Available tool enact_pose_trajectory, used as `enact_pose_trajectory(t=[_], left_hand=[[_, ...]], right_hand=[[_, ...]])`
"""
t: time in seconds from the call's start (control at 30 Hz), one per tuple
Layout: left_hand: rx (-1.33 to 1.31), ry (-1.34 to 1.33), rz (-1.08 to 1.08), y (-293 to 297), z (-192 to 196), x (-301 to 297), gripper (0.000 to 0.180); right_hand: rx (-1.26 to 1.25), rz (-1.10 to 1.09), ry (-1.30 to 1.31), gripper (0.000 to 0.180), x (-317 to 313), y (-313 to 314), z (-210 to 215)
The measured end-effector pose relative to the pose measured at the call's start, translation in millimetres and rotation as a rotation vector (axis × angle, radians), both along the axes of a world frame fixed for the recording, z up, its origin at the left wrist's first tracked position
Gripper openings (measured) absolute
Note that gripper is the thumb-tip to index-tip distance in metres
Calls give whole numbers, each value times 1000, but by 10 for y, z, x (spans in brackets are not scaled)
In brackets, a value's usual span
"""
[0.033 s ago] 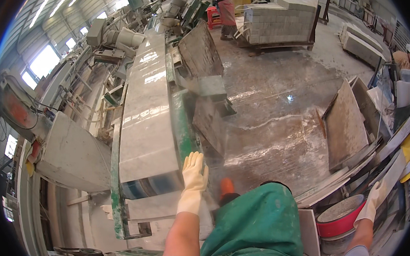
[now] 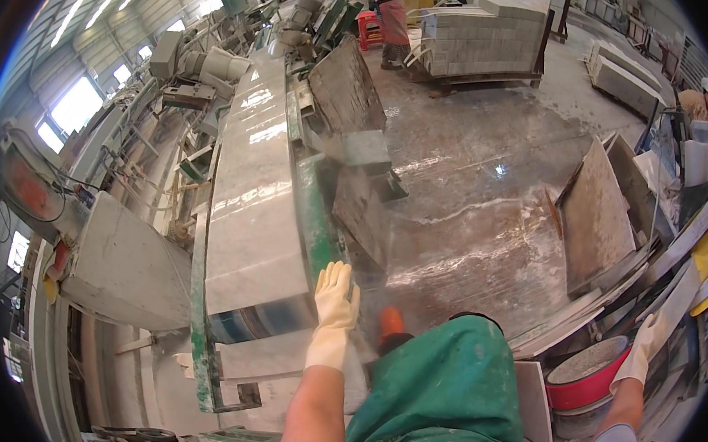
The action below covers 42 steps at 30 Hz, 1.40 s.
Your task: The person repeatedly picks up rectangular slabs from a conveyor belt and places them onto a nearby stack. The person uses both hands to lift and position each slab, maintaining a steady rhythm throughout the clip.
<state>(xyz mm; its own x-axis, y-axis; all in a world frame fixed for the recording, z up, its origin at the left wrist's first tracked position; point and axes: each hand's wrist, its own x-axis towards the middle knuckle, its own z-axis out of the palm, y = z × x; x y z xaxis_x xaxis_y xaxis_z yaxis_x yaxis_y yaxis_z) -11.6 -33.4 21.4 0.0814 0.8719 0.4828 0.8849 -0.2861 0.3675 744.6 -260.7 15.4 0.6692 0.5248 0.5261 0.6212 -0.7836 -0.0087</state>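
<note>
My left hand point(image 2: 335, 308), in a cream rubber glove, lies with its fingers stretched out at the near corner of the green side rail point(image 2: 317, 215) of a long conveyor. Nothing is in its grasp. Wet, pale stone slabs point(image 2: 252, 228) lie along that conveyor, over a blue-banded roller point(image 2: 275, 318) at the near end. Far to the right, my right hand point(image 2: 645, 343), gloved alike, appears closed about the lower end of a long pale strip point(image 2: 679, 297); its fingertips are partly hidden. The strip slants up and away among other strips.
A red-rimmed tub point(image 2: 592, 378) stands beside my right forearm. Boards point(image 2: 598, 216) lean behind the strips. Wet floor point(image 2: 467, 197) stretches ahead to a stack of pale blocks point(image 2: 481, 44). One person point(image 2: 390, 13) stands beside that stack, another point(image 2: 703, 106) at far right. A large pale box point(image 2: 127, 265) is left.
</note>
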Motion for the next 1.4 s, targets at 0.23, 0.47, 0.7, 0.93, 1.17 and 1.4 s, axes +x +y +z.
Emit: enact_pose_trajectory(t=[0.23, 0.47, 0.7, 0.93, 1.17, 1.4], left_hand=[[-24, -26, -7, -9, 19, -9, 49], [43, 1, -12, 15, -13, -10, 49], [-20, -59, -14, -14, 11, -13, 44], [-16, -47, -5, -7, -16, -24, 43], [109, -47, -15, 10, -18, -19, 39], [48, -82, -9, -7, -40, -31, 37]], right_hand=[[47, 30, 56, 43, -250, 16, 125], [17, 20, 25, 45, -403, 11, 157], [20, -28, 110, 47, -567, 25, 228], [42, 10, 75, 45, -640, -3, 196], [18, -1, 87, 46, -735, -6, 220], [9, 13, 85, 47, -866, -13, 266]])
